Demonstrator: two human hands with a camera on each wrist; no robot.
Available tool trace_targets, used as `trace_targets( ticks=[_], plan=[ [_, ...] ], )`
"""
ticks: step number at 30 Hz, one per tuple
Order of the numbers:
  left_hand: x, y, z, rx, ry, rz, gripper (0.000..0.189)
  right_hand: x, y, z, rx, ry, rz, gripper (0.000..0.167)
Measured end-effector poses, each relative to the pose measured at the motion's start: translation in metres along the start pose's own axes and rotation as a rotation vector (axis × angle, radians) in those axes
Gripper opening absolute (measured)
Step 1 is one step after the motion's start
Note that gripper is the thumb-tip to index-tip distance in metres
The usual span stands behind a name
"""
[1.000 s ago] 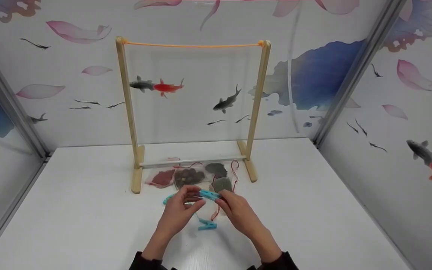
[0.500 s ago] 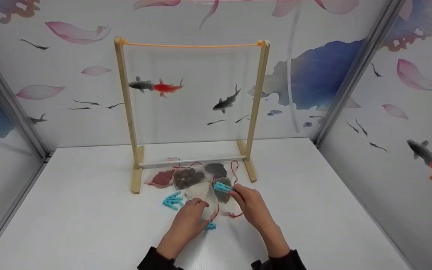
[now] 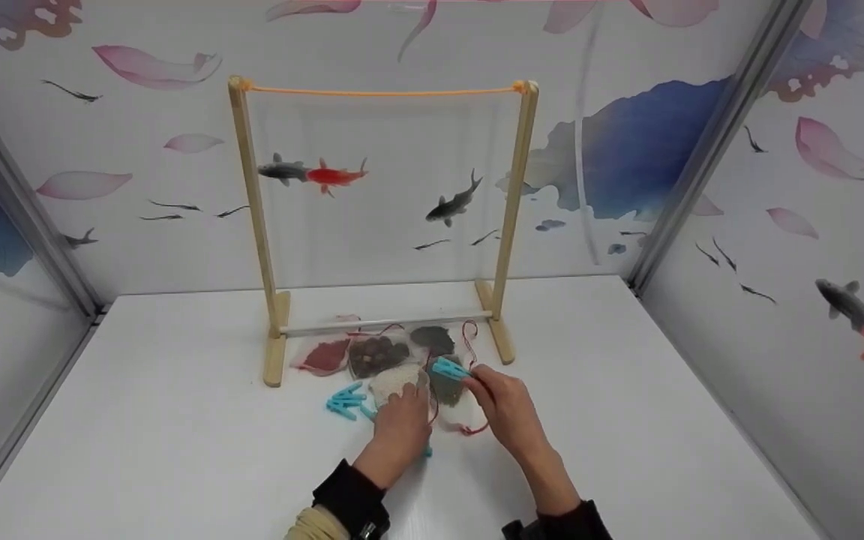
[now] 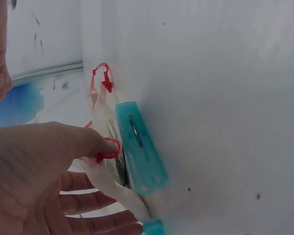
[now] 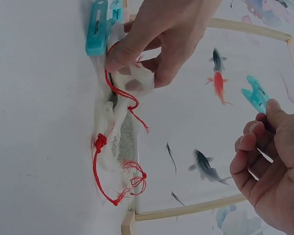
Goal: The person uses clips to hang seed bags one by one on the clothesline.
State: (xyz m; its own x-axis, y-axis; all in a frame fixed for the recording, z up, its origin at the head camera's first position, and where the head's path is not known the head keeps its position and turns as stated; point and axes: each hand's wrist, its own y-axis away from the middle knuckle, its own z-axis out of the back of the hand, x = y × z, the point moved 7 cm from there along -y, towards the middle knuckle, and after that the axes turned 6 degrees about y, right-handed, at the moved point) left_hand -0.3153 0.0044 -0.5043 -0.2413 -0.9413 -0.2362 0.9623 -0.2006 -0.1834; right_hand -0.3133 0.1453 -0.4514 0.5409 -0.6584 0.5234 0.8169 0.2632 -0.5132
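Observation:
My left hand (image 3: 400,424) reaches down over a whitish mesh drawstring pouch (image 3: 391,381) on the table. In the right wrist view its thumb and fingers grip the pouch (image 5: 139,81) from both sides, by the red cord (image 5: 120,92). A blue clothespin (image 4: 139,152) lies just beyond the thumb in the left wrist view. My right hand (image 3: 508,405) pinches another blue clothespin (image 3: 448,368) between thumb and index finger. This clothespin (image 5: 256,94) is raised off the table in the right wrist view.
Pouches with dark round pieces (image 3: 378,355), reddish filling (image 3: 325,357) and grey-green filling (image 3: 447,382) lie close by. More blue clothespins (image 3: 343,401) are on the left. Behind stands a wooden frame (image 3: 514,202) with an orange cord (image 3: 387,93) across its top.
My hands have parted from around the clothespin. The right has carried it to the right; the left has come down onto the whitish pouch and taken hold of it.

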Motion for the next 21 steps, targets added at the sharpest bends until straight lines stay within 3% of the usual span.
trace_targets(
  ticks=[8, 15, 21],
  plan=[
    [0.011, -0.006, 0.024, -0.058, 0.057, -0.069, 0.033, 0.000, 0.000, -0.002, 0.028, -0.016, -0.011, 0.013],
    [0.033, -0.014, 0.052, -0.184, 0.191, -0.026, 0.029, 0.000, -0.004, -0.006, 0.054, 0.000, -0.019, 0.013],
    [0.046, -0.018, 0.085, -0.332, 0.243, -0.027, 0.021, 0.012, -0.023, 0.007, 0.009, 0.093, 0.105, 0.013]
  ],
)
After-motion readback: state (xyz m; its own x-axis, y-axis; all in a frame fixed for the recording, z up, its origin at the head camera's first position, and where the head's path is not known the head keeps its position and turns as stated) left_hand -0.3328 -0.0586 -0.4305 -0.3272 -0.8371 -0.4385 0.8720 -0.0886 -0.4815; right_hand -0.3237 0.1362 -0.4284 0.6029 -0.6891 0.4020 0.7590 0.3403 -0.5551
